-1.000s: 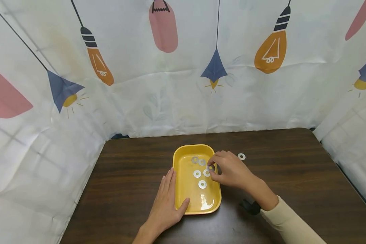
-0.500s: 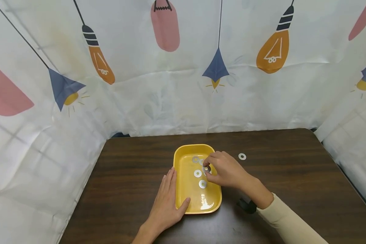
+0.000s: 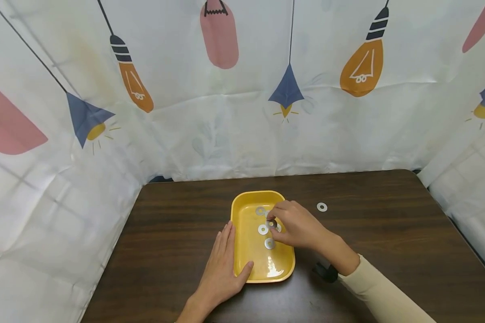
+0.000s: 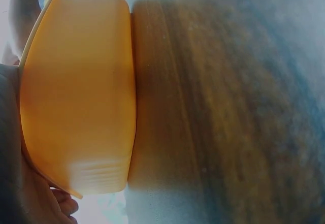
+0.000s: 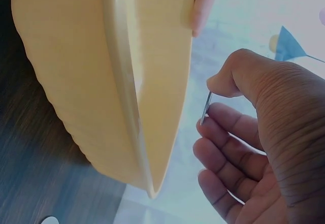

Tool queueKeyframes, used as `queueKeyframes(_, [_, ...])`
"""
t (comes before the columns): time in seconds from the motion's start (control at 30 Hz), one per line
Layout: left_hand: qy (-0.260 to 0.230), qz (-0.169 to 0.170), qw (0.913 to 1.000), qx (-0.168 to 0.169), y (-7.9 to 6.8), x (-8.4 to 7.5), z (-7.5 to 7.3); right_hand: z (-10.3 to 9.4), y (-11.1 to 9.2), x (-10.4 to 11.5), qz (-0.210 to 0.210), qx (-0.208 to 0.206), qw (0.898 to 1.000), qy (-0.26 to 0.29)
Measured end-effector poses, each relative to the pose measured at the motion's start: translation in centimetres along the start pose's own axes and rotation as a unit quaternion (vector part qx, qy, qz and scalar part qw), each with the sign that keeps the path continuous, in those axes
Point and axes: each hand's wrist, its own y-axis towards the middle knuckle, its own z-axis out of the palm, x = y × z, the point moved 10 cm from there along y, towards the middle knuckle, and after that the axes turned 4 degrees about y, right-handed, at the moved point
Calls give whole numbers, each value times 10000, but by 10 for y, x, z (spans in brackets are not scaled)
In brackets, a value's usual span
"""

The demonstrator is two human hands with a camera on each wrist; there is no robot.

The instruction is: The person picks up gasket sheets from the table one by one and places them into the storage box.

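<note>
My right hand (image 3: 297, 226) pinches a flat metal washer (image 5: 206, 107) between thumb and fingertips, above the yellow tray (image 3: 252, 264). In the right wrist view the washer shows edge-on, apart from the tray's rim. Several more washers lie on the tray floor, among them one washer (image 3: 269, 243) nearest me and another (image 3: 260, 211) toward the far end. Part of them is hidden behind the right hand. My left hand (image 3: 222, 269) rests along the tray's left side with fingers straight and thumb at the near left corner. The left wrist view shows the tray's outer wall (image 4: 81, 92).
A single washer (image 3: 321, 207) lies on the dark wooden table (image 3: 178, 233), right of the tray's far end. A black wrist device (image 3: 325, 272) hangs under the right wrist. A white curtain (image 3: 226, 134) printed with lamps stands behind the table.
My right hand has moved a little to the left over the tray, carrying the pinched washer with it. The left hand stays at the tray's side.
</note>
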Motion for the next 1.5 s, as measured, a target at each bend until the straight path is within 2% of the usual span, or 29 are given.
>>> queueKeyframes(0.17, [21, -23, 10000, 15, 0, 0, 0, 2, 1, -2, 47, 93, 9999, -24])
queueKeyframes(0.5, [-2, 30, 10000, -80, 1, -2, -2, 1, -3, -14, 435, 300, 9985, -130])
queueKeyframes(1.23, [-24, -44, 10000, -54, -1, -2, -2, -14, -22, -39, 794, 40, 9967, -138])
queueKeyframes(1.5, [-18, -51, 10000, -75, -1, -2, -3, -18, -32, -52, 1090, -11, 9940, -33])
